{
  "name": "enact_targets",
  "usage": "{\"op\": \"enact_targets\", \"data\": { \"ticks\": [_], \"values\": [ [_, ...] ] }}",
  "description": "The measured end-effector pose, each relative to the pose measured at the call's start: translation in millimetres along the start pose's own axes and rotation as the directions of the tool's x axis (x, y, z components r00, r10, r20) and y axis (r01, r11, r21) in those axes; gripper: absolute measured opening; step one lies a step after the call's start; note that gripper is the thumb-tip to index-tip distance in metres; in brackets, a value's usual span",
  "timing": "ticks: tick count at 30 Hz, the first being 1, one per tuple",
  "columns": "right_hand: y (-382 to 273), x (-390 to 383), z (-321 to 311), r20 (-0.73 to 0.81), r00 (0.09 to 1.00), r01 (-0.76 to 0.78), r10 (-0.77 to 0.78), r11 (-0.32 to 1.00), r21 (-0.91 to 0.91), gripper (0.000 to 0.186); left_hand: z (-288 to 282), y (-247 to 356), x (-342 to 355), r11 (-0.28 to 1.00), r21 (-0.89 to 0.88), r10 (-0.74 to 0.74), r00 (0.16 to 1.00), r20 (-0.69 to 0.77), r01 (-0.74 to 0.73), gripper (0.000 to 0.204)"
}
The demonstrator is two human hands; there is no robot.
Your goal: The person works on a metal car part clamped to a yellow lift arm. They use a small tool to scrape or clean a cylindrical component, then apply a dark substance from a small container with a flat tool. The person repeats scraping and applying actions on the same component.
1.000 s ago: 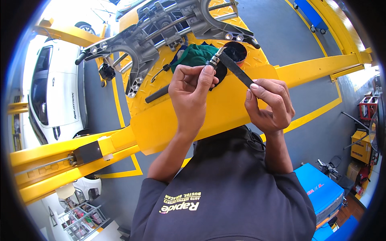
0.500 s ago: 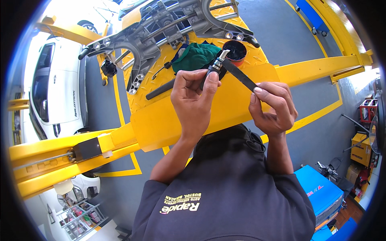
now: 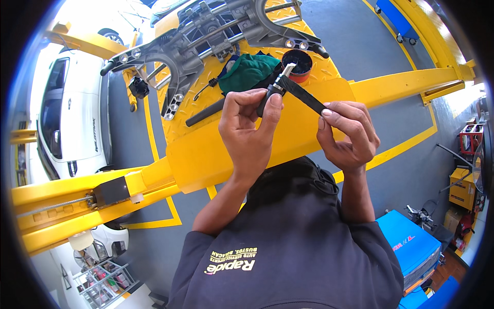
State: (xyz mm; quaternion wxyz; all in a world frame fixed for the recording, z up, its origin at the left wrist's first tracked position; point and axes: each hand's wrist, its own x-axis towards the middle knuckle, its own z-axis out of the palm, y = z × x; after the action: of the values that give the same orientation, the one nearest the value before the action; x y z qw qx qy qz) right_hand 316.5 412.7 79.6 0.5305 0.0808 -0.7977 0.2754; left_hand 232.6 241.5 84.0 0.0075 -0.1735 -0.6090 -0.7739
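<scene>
Between the thumb and fingers of my left hand (image 3: 248, 126) is a short black-handled tool (image 3: 276, 91). It has a silvery collar and a pale metal tip pointing up and away; its exact kind is unclear. My right hand (image 3: 351, 135) pinches the lower end of a flat black strip (image 3: 304, 97), which looks like tape. The strip runs taut up to the left, its other end against the tool's metal collar. Both hands are above the yellow metal plate (image 3: 221, 159). Just beyond them stand an open round tub (image 3: 297, 63) with dark insides and a bunched green cloth (image 3: 247, 73).
A large grey metal clamp frame (image 3: 195, 56) lies on the yellow tread plate (image 3: 177, 131), near a black rod (image 3: 205, 113). Yellow lift arms (image 3: 401, 91) reach out to both sides. A white vehicle (image 3: 82, 123) stands at left, a blue box (image 3: 409, 247) at lower right.
The strip's upper end now lies across the metal collar, where more of the collar showed before. Both hands have stayed nearly in place, with the right slightly further left.
</scene>
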Motion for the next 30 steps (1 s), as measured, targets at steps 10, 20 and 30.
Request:
{"op": "enact_targets", "data": {
  "ticks": [10, 20, 30],
  "values": [
    [1, -1, -1, -0.027, 1.0, 0.015, -0.015, 1.0, -0.013, 0.024, 1, 4, 2, 1.0, 0.01, 0.023, 1.0, 0.0, -0.023, 0.019],
    [4, 5, -6, -0.029, 0.999, 0.02, -0.021, 1.0, -0.021, 0.025, 3, -4, 0, 0.984, 0.097, 0.149, 0.989, 0.004, -0.149, 0.025],
    [5, 4, -6, -0.013, 1.0, -0.004, 0.003, 1.0, -0.013, 0.025, 5, -3, 1, 0.986, 0.097, 0.14, 0.99, -0.011, -0.138, 0.022]
  ]
}}
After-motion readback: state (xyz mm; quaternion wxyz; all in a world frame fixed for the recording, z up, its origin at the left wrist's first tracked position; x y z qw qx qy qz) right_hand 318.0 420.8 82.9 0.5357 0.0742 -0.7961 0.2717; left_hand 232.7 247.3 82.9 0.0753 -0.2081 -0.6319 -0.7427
